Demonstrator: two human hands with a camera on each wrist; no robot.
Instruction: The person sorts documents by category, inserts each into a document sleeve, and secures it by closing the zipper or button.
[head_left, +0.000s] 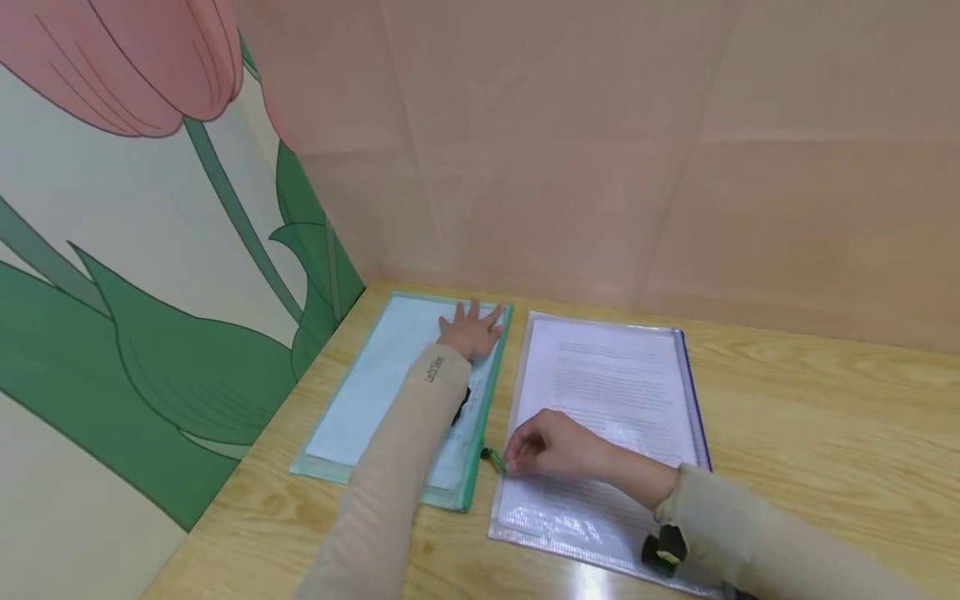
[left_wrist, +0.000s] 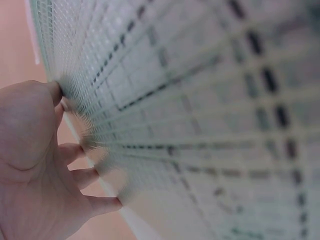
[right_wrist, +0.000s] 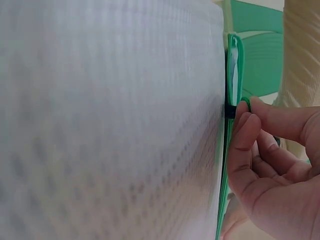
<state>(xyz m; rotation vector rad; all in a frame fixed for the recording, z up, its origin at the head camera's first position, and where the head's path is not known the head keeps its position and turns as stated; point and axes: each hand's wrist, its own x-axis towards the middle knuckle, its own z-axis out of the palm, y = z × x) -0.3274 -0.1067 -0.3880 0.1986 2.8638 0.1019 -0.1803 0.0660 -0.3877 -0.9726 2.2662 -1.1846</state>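
Observation:
On the left lies a clear mesh zip pouch with green edging and white paper inside. My left hand rests on its upper right part with fingers spread. In the left wrist view, the fingertips touch the pouch's gridded surface. My right hand is near the pouch's lower right edge, pinching a green cord zipper pull between thumb and fingers. The right wrist view shows the cord loop at the fingertips, attached to a dark slider on the green zipper edge.
A second clear pouch with blue-purple edging holds a printed sheet and lies under the right forearm. Both pouches are on a wood-grain table. A brown covering hangs behind, and a wall painted with a tulip stands at left.

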